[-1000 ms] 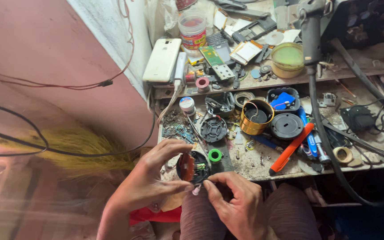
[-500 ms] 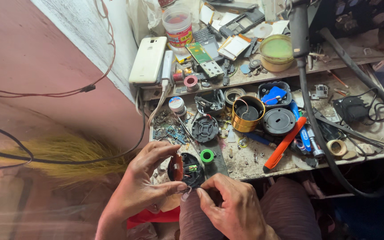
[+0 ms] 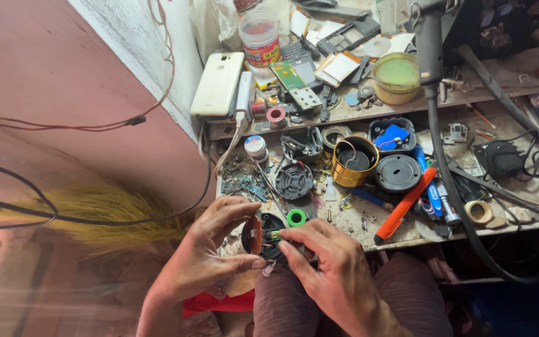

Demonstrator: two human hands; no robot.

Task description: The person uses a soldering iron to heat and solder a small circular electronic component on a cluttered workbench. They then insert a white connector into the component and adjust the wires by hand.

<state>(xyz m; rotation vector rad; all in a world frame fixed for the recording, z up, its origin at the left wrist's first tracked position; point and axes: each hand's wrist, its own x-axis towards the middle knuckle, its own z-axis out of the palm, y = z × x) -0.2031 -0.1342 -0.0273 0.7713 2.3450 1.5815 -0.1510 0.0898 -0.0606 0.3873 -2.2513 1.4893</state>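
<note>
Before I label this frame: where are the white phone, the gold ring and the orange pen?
white phone (image 3: 218, 83), head view, middle of its back
gold ring (image 3: 343, 173), head view, front wall
orange pen (image 3: 405, 205), head view, mid-barrel

Small round part (image 3: 263, 236) between both hands at bench (image 3: 531, 193) edge, tape ring (image 3: 296, 218) just behind.

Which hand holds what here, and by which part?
Left hand pinches the small round black part by its rim; right hand touches its centre with its fingertips.

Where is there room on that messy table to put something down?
Barely any. The best bare patch is the table's front edge, between the green ring and the orange tool, though screws dot it. The back shelf is barer at its right end.
</note>
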